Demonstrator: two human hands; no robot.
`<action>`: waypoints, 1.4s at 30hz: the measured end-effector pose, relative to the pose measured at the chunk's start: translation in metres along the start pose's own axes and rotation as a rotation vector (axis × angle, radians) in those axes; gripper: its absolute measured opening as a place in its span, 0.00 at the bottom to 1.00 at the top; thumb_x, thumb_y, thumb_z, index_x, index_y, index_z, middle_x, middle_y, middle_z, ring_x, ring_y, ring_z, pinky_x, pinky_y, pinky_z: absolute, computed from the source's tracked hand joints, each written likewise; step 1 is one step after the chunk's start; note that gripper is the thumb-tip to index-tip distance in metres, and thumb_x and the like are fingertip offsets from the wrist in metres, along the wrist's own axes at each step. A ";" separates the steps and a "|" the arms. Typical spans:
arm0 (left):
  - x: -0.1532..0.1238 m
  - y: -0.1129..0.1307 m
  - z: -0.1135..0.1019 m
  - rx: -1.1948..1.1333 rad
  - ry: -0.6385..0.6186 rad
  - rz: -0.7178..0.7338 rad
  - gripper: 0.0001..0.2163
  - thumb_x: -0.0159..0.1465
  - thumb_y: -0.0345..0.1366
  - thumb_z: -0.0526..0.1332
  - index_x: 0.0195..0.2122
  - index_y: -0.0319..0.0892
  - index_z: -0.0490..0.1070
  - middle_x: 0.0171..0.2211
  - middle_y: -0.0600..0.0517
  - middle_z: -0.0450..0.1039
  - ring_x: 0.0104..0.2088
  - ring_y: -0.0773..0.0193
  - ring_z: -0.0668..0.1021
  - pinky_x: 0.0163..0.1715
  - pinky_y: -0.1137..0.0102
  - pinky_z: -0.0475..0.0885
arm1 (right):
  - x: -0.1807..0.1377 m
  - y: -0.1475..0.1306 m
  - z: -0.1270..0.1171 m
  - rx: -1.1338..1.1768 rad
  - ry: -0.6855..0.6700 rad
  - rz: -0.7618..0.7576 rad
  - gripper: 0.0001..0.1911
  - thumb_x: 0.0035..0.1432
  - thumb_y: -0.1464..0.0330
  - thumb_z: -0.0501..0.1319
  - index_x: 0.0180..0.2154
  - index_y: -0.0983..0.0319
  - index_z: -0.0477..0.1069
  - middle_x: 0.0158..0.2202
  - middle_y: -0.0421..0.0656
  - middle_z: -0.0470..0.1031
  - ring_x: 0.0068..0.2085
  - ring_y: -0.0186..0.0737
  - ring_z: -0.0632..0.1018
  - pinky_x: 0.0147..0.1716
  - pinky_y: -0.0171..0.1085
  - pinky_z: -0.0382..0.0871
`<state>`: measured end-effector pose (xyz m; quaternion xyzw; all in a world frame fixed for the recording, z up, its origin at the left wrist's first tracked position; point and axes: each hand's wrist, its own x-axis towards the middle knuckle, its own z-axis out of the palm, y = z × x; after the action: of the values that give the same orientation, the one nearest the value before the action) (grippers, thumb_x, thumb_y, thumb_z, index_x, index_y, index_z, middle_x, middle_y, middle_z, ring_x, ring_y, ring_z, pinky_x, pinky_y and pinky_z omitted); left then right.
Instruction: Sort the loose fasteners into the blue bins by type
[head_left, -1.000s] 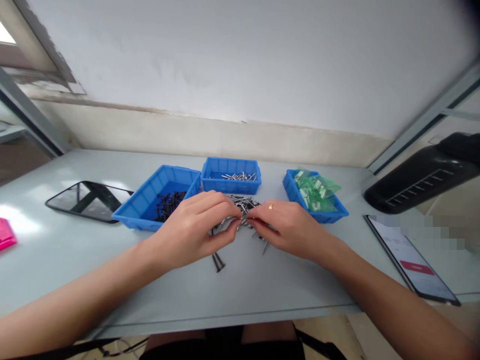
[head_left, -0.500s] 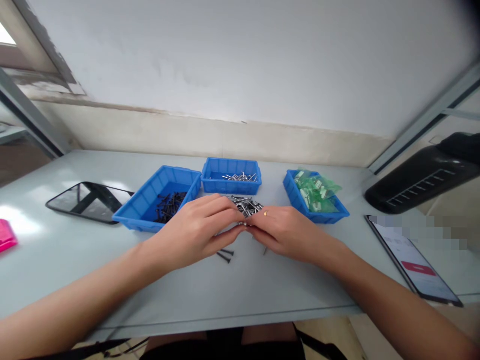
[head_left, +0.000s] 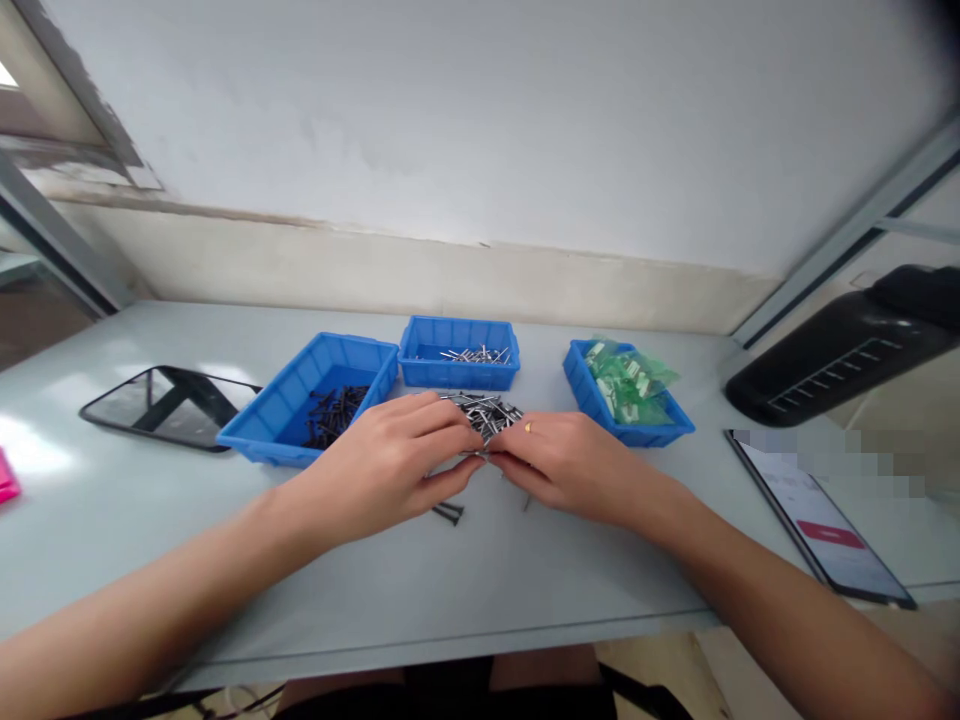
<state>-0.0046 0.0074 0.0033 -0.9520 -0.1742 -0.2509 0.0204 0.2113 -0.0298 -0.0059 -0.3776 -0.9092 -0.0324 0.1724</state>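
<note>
My left hand (head_left: 409,455) is closed in a pinch in front of a loose pile of silver and dark metal pins and screws (head_left: 491,412). A thin silver metal pin (head_left: 475,454) shows between its thumb and forefinger. My right hand (head_left: 566,455), with a ring on one finger, is also closed, its fingertips meeting those of the left; what they hold is hidden. Two dark screws (head_left: 448,513) lie on the table below my left hand. Under my right hand a small pin (head_left: 526,503) partly shows.
A blue bin (head_left: 262,440) of dark screws stands left, another blue bin (head_left: 457,374) with silver pins behind the pile. To the right, a blue bin (head_left: 656,435) holds green packets. A phone (head_left: 825,520), a black bottle (head_left: 817,365) and a black-framed panel (head_left: 169,405) flank them.
The view has shifted slightly, so things sit a little further left. Both hands stay together at the pile, with only small finger movements; more of the thin silver pin shows at the left fingertips.
</note>
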 end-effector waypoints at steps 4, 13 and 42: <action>0.000 -0.002 0.001 0.024 -0.015 -0.045 0.07 0.65 0.35 0.54 0.38 0.41 0.71 0.33 0.51 0.71 0.34 0.65 0.73 0.40 0.67 0.68 | -0.001 0.000 -0.003 -0.014 0.072 -0.009 0.12 0.64 0.68 0.50 0.34 0.64 0.71 0.27 0.42 0.73 0.30 0.35 0.73 0.29 0.34 0.62; -0.001 -0.002 0.005 0.006 -0.126 -0.106 0.09 0.66 0.37 0.53 0.37 0.41 0.72 0.32 0.51 0.71 0.34 0.65 0.73 0.38 0.68 0.68 | -0.001 -0.001 -0.003 0.005 0.218 -0.082 0.12 0.64 0.69 0.50 0.35 0.63 0.71 0.26 0.41 0.73 0.28 0.33 0.72 0.29 0.34 0.62; 0.003 0.003 0.000 -0.233 -0.176 -0.173 0.10 0.68 0.34 0.50 0.39 0.41 0.70 0.36 0.51 0.70 0.37 0.66 0.74 0.37 0.73 0.69 | -0.002 -0.004 -0.004 -0.007 0.318 -0.163 0.10 0.63 0.70 0.52 0.36 0.64 0.71 0.24 0.39 0.72 0.26 0.32 0.70 0.27 0.33 0.62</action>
<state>-0.0011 0.0057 0.0054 -0.9477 -0.2264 -0.1856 -0.1269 0.2107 -0.0347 -0.0022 -0.2935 -0.8979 -0.1090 0.3096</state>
